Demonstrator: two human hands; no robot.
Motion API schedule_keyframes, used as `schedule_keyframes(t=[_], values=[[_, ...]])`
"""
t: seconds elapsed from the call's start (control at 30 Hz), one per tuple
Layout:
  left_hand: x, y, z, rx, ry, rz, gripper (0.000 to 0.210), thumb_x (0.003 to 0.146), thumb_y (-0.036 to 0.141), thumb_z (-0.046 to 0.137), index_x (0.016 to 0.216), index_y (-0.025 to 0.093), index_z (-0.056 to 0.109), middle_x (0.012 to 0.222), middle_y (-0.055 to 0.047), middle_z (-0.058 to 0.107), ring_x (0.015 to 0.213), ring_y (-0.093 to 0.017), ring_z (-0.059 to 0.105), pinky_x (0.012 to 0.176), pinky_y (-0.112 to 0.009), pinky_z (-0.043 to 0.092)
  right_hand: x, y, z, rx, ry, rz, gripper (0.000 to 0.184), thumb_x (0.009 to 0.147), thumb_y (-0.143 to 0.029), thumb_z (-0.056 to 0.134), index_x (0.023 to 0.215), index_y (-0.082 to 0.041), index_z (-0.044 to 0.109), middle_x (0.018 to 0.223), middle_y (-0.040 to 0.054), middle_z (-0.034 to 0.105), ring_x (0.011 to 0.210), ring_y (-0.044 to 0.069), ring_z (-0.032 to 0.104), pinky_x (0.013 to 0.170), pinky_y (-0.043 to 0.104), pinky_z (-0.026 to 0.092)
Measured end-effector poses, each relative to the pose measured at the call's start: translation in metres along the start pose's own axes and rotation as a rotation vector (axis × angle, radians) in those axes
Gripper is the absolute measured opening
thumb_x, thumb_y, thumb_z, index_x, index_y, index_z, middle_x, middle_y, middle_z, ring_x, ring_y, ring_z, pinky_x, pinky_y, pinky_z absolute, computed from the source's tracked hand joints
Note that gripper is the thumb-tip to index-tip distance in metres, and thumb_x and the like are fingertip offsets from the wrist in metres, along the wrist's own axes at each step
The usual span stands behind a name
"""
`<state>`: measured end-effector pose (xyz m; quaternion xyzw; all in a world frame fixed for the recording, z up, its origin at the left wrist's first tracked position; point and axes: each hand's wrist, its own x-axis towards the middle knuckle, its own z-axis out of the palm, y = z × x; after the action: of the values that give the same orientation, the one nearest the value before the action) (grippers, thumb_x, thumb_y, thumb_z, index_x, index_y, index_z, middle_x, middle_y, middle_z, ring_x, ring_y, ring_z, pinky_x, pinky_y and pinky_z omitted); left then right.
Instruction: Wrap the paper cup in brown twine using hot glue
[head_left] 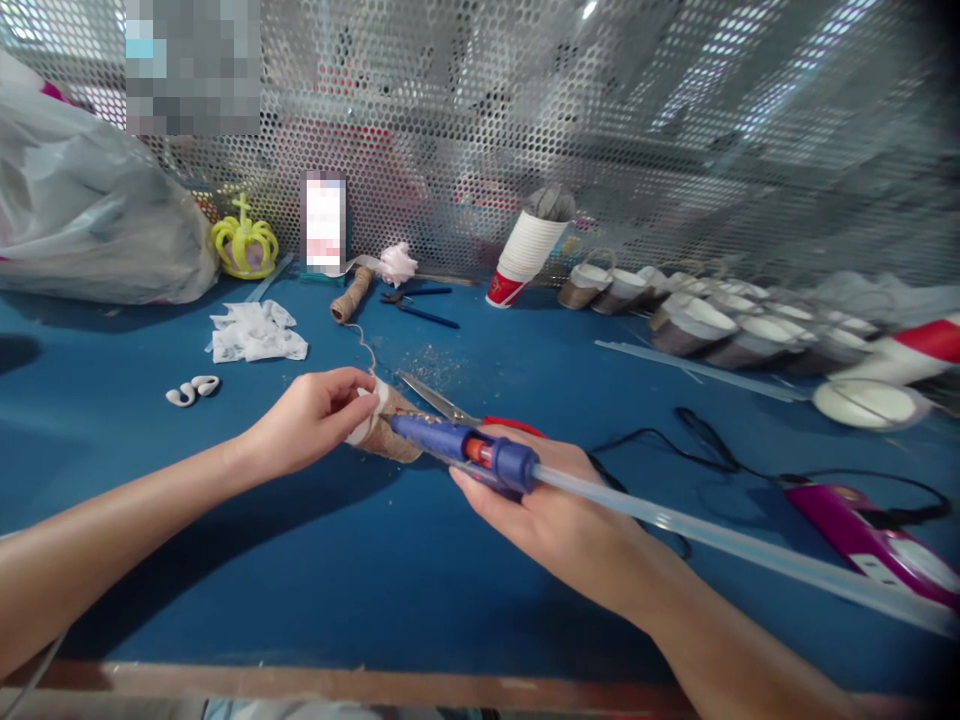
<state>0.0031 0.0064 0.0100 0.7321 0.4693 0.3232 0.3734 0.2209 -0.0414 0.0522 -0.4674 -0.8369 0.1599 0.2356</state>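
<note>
Perforated screen [450,120] backs the blue tabletop [337,590] beneath the glue gun [431,437].

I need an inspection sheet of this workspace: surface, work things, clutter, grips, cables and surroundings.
Surface: blue tabletop, small scraps beside the scissors.
Job's things: brown-wrapped cup, blue glue gun with long glue stick, twine roll.
Clutter: pliers, yellow crown ornament, paper-cup stack.
Grips: left hand holds the cup; right hand is around the glue gun.
Cables: black cable near the purple power strip.
Surroundings: perforated metal panel behind, plastic bag at left.
</note>
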Motion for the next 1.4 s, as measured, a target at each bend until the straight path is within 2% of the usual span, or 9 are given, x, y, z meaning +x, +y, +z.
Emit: schedule_keyframes(t=[0.13, 0.4, 0.6, 0.77, 0.9, 1.13, 1.3, 1.4], values=[[0.0, 0.0, 0.0, -0.021, -0.019, -0.006, 0.031, 0.085, 0.038, 0.043, 0.094, 0.013, 0.058, 0.068, -0.001, 0.06, 0.055, -0.01, 0.051, 0.047, -0.018, 0.036, -0.002, 0.002, -0.001, 0.031, -0.035, 0.003, 0.007, 0.079, -0.021, 0.054, 0.072, -0.021, 0.054, 0.07, -0.0006, 0.063, 0.064, 0.013, 0.06, 0.058, 0.023, 0.046], [0.0, 0.0, 0.0, -0.023, -0.035, 0.011, 0.031, 0.084, 0.037, 0.044, 0.097, 0.013, 0.058, 0.068, -0.002, 0.061, 0.054, -0.011, 0.051, 0.047, -0.019, 0.037, -0.001, 0.012, 0.001, -0.014, -0.001, 0.091, 0.009, 0.08, -0.03, 0.053, 0.079, -0.022, 0.057, 0.073, -0.0005, 0.065, 0.061, 0.014, 0.059, 0.058, 0.024, 0.046], [0.0, 0.0, 0.0, -0.042, -0.037, 0.008, 0.03, 0.084, 0.035, 0.044, 0.096, 0.012, 0.058, 0.066, 0.0, 0.056, 0.053, -0.009, 0.046, 0.047, -0.018, 0.036, -0.001, 0.009, 0.0, -0.018, -0.023, 0.08, 0.011, 0.08, -0.029, 0.052, 0.076, -0.02, 0.058, 0.071, 0.0002, 0.065, 0.061, 0.014, 0.059, 0.056, 0.024, 0.045], [-0.001, 0.0, 0.0, -0.042, -0.048, 0.007, 0.03, 0.084, 0.035, 0.044, 0.098, 0.012, 0.058, 0.063, 0.001, 0.054, 0.049, -0.008, 0.042, 0.044, -0.017, 0.033, -0.001, 0.01, -0.001, -0.02, 0.006, 0.112, 0.012, 0.079, -0.031, 0.053, 0.075, -0.021, 0.059, 0.071, 0.0007, 0.066, 0.064, 0.015, 0.062, 0.057, 0.023, 0.047], [-0.001, -0.001, 0.0, -0.047, -0.048, 0.003, 0.031, 0.084, 0.035, 0.044, 0.098, 0.011, 0.058, 0.069, -0.001, 0.058, 0.054, -0.009, 0.047, 0.049, -0.019, 0.038, -0.003, 0.01, -0.001, -0.019, -0.002, 0.113, 0.011, 0.078, -0.031, 0.054, 0.076, -0.021, 0.059, 0.071, -0.0006, 0.066, 0.059, 0.014, 0.061, 0.051, 0.022, 0.046], [-0.001, 0.0, 0.0, -0.048, -0.056, 0.012, 0.03, 0.084, 0.034, 0.045, 0.098, 0.011, 0.058, 0.064, 0.0, 0.055, 0.052, -0.009, 0.046, 0.046, -0.018, 0.036, 0.0, 0.017, 0.001, -0.064, 0.052, 0.056, 0.013, 0.079, -0.03, 0.054, 0.07, -0.021, 0.059, 0.069, 0.001, 0.067, 0.064, 0.016, 0.063, 0.061, 0.024, 0.047], [-0.001, -0.001, -0.001, -0.062, -0.067, 0.019, 0.031, 0.084, 0.035, 0.044, 0.099, 0.012, 0.057, 0.073, -0.003, 0.06, 0.058, -0.011, 0.051, 0.051, -0.019, 0.041, -0.001, 0.013, 0.0, -0.046, 0.043, 0.084, 0.012, 0.078, -0.029, 0.054, 0.07, -0.021, 0.058, 0.066, 0.0003, 0.066, 0.06, 0.015, 0.062, 0.056, 0.023, 0.047], [-0.001, -0.001, -0.001, -0.048, -0.07, 0.026, 0.031, 0.085, 0.036, 0.044, 0.099, 0.012, 0.057, 0.071, -0.002, 0.059, 0.057, -0.01, 0.05, 0.051, -0.019, 0.04, -0.001, 0.012, -0.001, -0.03, 0.03, 0.073, 0.011, 0.078, -0.028, 0.055, 0.07, -0.021, 0.059, 0.067, -0.0004, 0.067, 0.057, 0.014, 0.061, 0.055, 0.022, 0.047]])
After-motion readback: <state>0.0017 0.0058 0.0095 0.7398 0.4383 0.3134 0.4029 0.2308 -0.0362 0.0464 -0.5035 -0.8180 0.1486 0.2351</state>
